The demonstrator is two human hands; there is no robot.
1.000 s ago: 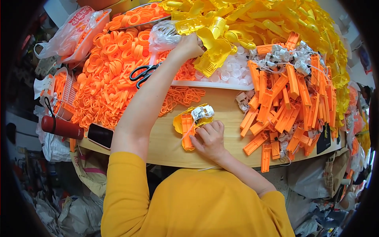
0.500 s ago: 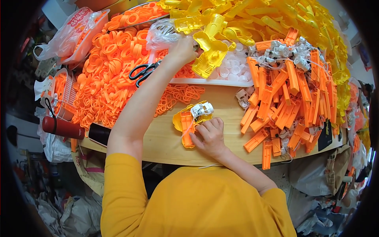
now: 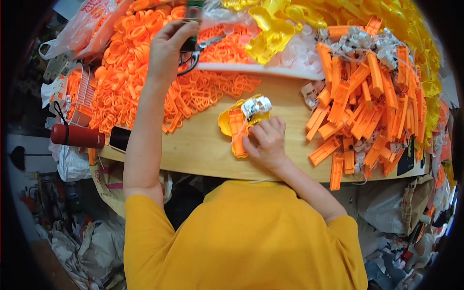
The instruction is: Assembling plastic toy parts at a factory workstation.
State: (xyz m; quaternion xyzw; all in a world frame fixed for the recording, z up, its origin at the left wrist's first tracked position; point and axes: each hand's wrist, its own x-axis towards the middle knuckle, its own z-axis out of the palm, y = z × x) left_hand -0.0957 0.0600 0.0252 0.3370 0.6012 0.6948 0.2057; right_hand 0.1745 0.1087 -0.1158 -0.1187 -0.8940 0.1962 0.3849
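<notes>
My left hand (image 3: 166, 46) is raised at the far left of the table, its fingers closed on a blurred dark green and black object (image 3: 192, 24) whose kind I cannot make out. Black-handled scissors (image 3: 194, 59) lie just beside it, partly hidden. On the wooden table, my right hand (image 3: 268, 144) has its fingers and thumb closed against the near right side of a yellow plastic shell (image 3: 225, 123). Set in this shell are an orange battery case (image 3: 237, 130) and a white motor unit (image 3: 256, 107); a pale wire crosses the case.
Orange rings and links (image 3: 128, 63) are heaped at left, beside a red flask (image 3: 77, 136) and a dark phone (image 3: 119, 138). A white tray (image 3: 261, 70) holds orange and clear small parts. Wired orange cases (image 3: 360, 101) pile up at right. Yellow shells (image 3: 377, 19) fill the back.
My left hand has moved left from beside the yellow shells and clear bag, with the dark green object now showing in it. My right hand stays at the yellow shell. The view has shifted slightly.
</notes>
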